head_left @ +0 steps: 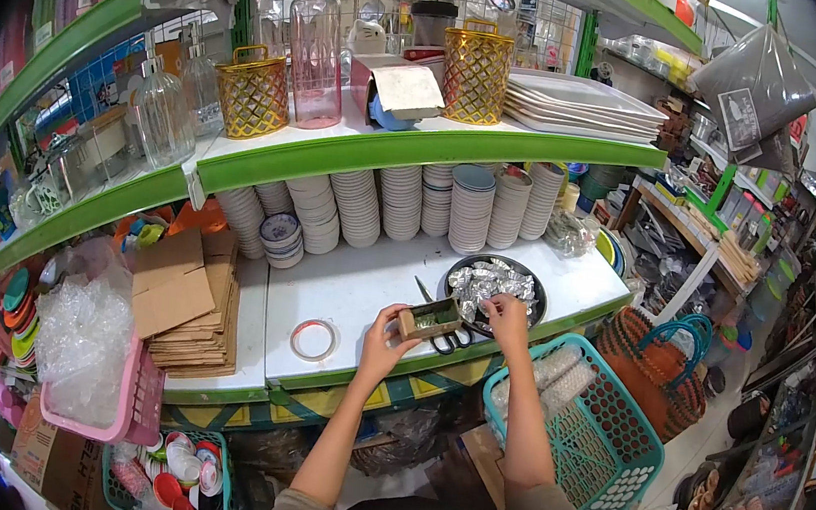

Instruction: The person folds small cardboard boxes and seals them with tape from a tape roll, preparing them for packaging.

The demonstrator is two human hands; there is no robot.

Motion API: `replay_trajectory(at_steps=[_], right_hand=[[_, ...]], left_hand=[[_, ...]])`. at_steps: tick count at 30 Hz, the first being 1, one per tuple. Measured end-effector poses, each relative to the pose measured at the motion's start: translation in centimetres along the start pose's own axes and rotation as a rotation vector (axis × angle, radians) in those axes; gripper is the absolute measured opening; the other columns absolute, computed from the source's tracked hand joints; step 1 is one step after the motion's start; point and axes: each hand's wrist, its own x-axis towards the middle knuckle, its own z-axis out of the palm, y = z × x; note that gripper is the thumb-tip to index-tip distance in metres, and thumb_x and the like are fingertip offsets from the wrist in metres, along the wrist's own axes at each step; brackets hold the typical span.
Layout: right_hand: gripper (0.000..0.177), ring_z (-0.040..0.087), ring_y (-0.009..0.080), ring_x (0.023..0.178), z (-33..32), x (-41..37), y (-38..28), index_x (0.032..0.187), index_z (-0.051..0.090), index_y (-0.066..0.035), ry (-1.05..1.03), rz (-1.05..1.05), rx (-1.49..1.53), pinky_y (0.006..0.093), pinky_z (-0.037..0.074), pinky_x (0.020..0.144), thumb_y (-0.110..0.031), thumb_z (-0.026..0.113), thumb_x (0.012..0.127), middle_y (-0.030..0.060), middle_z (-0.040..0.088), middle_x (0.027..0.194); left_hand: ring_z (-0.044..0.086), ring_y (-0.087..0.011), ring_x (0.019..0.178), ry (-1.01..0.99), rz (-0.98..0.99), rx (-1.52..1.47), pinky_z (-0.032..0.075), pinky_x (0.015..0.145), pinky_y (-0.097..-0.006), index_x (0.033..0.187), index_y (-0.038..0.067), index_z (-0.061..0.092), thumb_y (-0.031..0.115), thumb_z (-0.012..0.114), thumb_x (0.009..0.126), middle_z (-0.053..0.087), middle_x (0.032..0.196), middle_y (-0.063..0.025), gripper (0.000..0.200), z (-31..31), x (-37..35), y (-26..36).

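Note:
My left hand grips a small open cardboard box, tilted so that its inside shows, with something greenish in it. Just to the right, a round dark pan holds crumpled silver foil pieces. My right hand is over the pan's near edge, fingers pinched at the foil; what lies between the fingertips is too small to make out. Black-handled scissors lie beside the pan, partly under the box. A roll of clear tape rests flat on the white shelf to the left.
Stacked bowls line the shelf's back under a green-edged upper shelf. Flattened cardboard lies at the left, near a pink basket of bubble wrap. A teal basket stands below my right arm, beside a woven bag.

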Motion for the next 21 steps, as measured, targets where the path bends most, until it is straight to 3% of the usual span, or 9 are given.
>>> replay_trajectory(at_steps=[7, 9, 10, 12, 13, 15, 21], right_hand=[[0.012, 0.063, 0.0321, 0.066, 0.7, -0.1, 0.9, 0.078, 0.065, 0.004, 0.006, 0.113, 0.069, 0.0373, 0.049, 0.061, -0.007, 0.068, 0.077, 0.0201, 0.063, 0.075], [0.012, 0.064, 0.0162, 0.064, 0.8, 0.0, 1.1, 0.087, 0.065, 0.004, -0.006, 0.051, 0.09, 0.0284, 0.05, 0.055, -0.008, 0.065, 0.085, 0.0118, 0.065, 0.07], [0.012, 0.064, 0.0162, 0.064, 0.8, 0.1, 0.7, 0.087, 0.065, 0.004, -0.007, 0.05, 0.089, 0.0284, 0.05, 0.055, -0.008, 0.065, 0.085, 0.0118, 0.065, 0.07], [0.012, 0.064, 0.0182, 0.066, 0.9, 0.0, -0.1, 0.083, 0.066, 0.002, -0.039, 0.277, 0.502, 0.0328, 0.049, 0.061, -0.009, 0.069, 0.08, 0.0101, 0.066, 0.072], [0.012, 0.064, 0.0182, 0.066, 1.0, 0.0, -0.5, 0.083, 0.066, 0.002, -0.038, 0.278, 0.501, 0.0328, 0.049, 0.061, -0.009, 0.069, 0.08, 0.0101, 0.066, 0.072], [0.012, 0.061, 0.0125, 0.07, 1.1, 0.0, -1.4, 0.085, 0.067, 0.0, -0.094, 0.122, 0.491, 0.0295, 0.048, 0.062, -0.01, 0.069, 0.08, 0.0047, 0.064, 0.075], [0.009, 0.059, 0.0143, 0.078, -0.3, -0.7, -6.8, 0.085, 0.068, 0.001, -0.219, -0.134, 0.378, 0.0265, 0.046, 0.066, -0.008, 0.067, 0.082, 0.0065, 0.064, 0.085]], left_hand=[[0.051, -0.0234, 0.118, 0.008, -0.002, 0.005, 0.05, 0.095, -0.0394, 0.124, 0.006, 0.047, 0.0, 0.077, 0.071, 0.053, 0.124, -0.011, 0.061, 0.1, 0.0, 0.3], [0.051, -0.0233, 0.118, 0.009, -0.008, 0.002, 0.05, 0.095, -0.0396, 0.124, 0.006, 0.047, 0.0, 0.077, 0.071, 0.053, 0.124, -0.0108, 0.061, 0.1, -0.1, 0.2], [0.051, -0.0233, 0.118, 0.008, -0.009, -0.009, 0.05, 0.095, -0.0395, 0.124, 0.007, 0.047, 0.0, 0.077, 0.071, 0.053, 0.124, -0.0107, 0.061, 0.1, 0.0, 0.2], [0.051, -0.0233, 0.118, 0.007, -0.011, -0.022, 0.05, 0.095, -0.0394, 0.124, 0.007, 0.047, 0.0, 0.077, 0.071, 0.053, 0.124, -0.0105, 0.062, 0.0, 0.0, 0.2], [0.051, -0.0233, 0.118, 0.006, -0.008, -0.003, 0.05, 0.095, -0.039, 0.124, 0.007, 0.047, -0.001, 0.077, 0.071, 0.053, 0.124, -0.0107, 0.062, 0.0, 0.0, 0.3], [0.052, -0.0233, 0.118, 0.003, -0.007, 0.014, 0.051, 0.095, -0.0387, 0.124, 0.006, 0.047, -0.001, 0.077, 0.071, 0.053, 0.124, -0.0108, 0.062, 0.0, -0.1, 0.4], [0.052, -0.0232, 0.117, 0.006, -0.004, 0.002, 0.051, 0.094, -0.0382, 0.124, 0.006, 0.047, -0.001, 0.076, 0.071, 0.053, 0.124, -0.011, 0.061, 0.1, -0.1, 0.4]])
